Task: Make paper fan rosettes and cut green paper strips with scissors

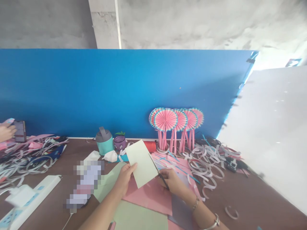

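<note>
My left hand (126,176) pinches the lower left edge of a pale cream-green sheet of paper (142,164), held tilted above the table. In my right hand (171,182) is a pair of scissors (163,180) with dark handles, its blades lying along the sheet's right edge. Whether the blades are parted is too small to tell. Beneath both hands lie overlapping coloured sheets: a pink one (153,198), a green one (141,215) and a greyish-purple one (181,204).
Pink pleated paper fans (166,119) lean on the blue partition (120,86). Curled paper strips (206,163) heap at right. A teal bottle (105,143), purple pot (119,142) and power strip (35,201) stand left. Another person's hand (6,131) is near a phone (20,131).
</note>
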Tool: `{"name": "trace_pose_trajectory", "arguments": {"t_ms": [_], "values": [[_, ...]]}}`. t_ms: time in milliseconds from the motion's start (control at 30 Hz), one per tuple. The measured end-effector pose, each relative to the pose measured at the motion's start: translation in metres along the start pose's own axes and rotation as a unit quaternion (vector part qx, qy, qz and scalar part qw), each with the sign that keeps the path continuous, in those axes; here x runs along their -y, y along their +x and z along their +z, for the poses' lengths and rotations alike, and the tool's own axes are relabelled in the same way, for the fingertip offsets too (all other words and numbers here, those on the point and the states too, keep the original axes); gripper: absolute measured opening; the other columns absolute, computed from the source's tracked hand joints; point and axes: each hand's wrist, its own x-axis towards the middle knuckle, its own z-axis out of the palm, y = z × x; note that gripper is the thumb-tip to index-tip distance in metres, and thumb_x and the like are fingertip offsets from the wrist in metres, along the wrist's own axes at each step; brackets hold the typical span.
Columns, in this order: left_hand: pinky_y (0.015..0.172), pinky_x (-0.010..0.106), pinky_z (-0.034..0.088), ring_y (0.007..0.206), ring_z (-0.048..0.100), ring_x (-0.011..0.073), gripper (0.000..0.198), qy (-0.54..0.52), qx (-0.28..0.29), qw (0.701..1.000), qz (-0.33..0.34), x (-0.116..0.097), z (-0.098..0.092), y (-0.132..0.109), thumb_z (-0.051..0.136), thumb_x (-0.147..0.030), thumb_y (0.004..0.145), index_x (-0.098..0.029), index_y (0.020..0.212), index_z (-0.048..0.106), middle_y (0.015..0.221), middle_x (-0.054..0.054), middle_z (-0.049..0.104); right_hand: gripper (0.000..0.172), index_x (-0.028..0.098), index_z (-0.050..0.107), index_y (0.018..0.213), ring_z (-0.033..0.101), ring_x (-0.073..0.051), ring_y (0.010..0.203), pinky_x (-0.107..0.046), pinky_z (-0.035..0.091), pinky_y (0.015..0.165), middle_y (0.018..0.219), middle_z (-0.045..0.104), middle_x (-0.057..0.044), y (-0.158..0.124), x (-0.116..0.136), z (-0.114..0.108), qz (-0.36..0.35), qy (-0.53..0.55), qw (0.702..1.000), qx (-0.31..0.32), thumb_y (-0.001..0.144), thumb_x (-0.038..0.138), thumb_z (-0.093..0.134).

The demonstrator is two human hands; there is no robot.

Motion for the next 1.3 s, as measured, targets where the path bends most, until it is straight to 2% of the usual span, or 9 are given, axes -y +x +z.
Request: {"name": "trace_pose_trajectory", "arguments": {"t_ms": [167, 567, 733, 967, 1133, 1300], "values": [[0.07, 0.035, 0.05, 0.079, 0.068, 0.0296, 0.043, 0.014, -0.014, 1.0, 0.003, 0.0, 0.0, 0.001, 0.074, -0.044, 0.063, -0.01, 0.088, 0.07, 0.084, 0.013, 0.074, 0.012, 0.02, 0.064, 0.065, 0.046, -0.011, 0.043, -0.022, 0.034, 0.044, 0.05, 0.055, 0.002, 0.003, -0.007, 0.0, -0.002, -0.001, 1.0, 0.012, 0.068, 0.023, 0.053], [0.072, 0.038, 0.05, 0.082, 0.068, 0.0319, 0.044, 0.024, 0.035, 0.999, -0.019, -0.002, 0.007, -0.006, 0.074, -0.047, 0.061, -0.01, 0.085, 0.072, 0.082, 0.014, 0.074, 0.033, 0.022, 0.07, 0.081, 0.05, -0.011, 0.044, -0.022, 0.036, 0.045, 0.063, 0.064, 0.001, 0.009, -0.013, 0.003, 0.011, 0.059, 0.998, 0.012, 0.056, 0.015, 0.049], [0.071, 0.036, 0.05, 0.079, 0.068, 0.0304, 0.041, 0.026, 0.054, 0.998, -0.021, -0.002, 0.008, -0.007, 0.073, -0.045, 0.064, -0.01, 0.084, 0.072, 0.083, 0.014, 0.074, 0.03, 0.021, 0.07, 0.08, 0.047, -0.01, 0.044, -0.022, 0.035, 0.044, 0.062, 0.063, 0.001, 0.011, -0.019, 0.004, -0.015, 0.086, 0.996, 0.015, 0.058, 0.017, 0.05], [0.075, 0.038, 0.049, 0.083, 0.067, 0.0319, 0.045, 0.027, 0.091, 0.995, -0.031, 0.003, 0.005, -0.003, 0.073, -0.047, 0.063, -0.009, 0.086, 0.072, 0.085, 0.016, 0.073, 0.027, 0.02, 0.07, 0.079, 0.044, -0.009, 0.044, -0.021, 0.032, 0.042, 0.06, 0.062, 0.001, 0.01, -0.014, 0.004, -0.023, 0.065, 0.998, 0.004, 0.061, 0.02, 0.05], [0.071, 0.035, 0.049, 0.083, 0.067, 0.0314, 0.049, 0.038, 0.094, 0.994, -0.028, 0.004, 0.006, -0.004, 0.073, -0.05, 0.062, -0.008, 0.087, 0.071, 0.085, 0.015, 0.073, 0.025, 0.02, 0.07, 0.079, 0.045, -0.01, 0.044, -0.021, 0.032, 0.042, 0.06, 0.063, 0.001, 0.008, -0.014, 0.005, -0.025, 0.059, 0.998, 0.0, 0.063, 0.024, 0.051], [0.072, 0.035, 0.048, 0.082, 0.067, 0.0302, 0.047, 0.044, 0.094, 0.994, -0.021, 0.005, 0.004, -0.003, 0.071, -0.049, 0.065, -0.007, 0.087, 0.07, 0.085, 0.015, 0.073, 0.025, 0.02, 0.069, 0.076, 0.043, -0.009, 0.04, -0.021, 0.031, 0.041, 0.057, 0.06, 0.002, 0.009, -0.015, 0.006, -0.019, 0.091, 0.996, 0.002, 0.059, 0.021, 0.05]]}}
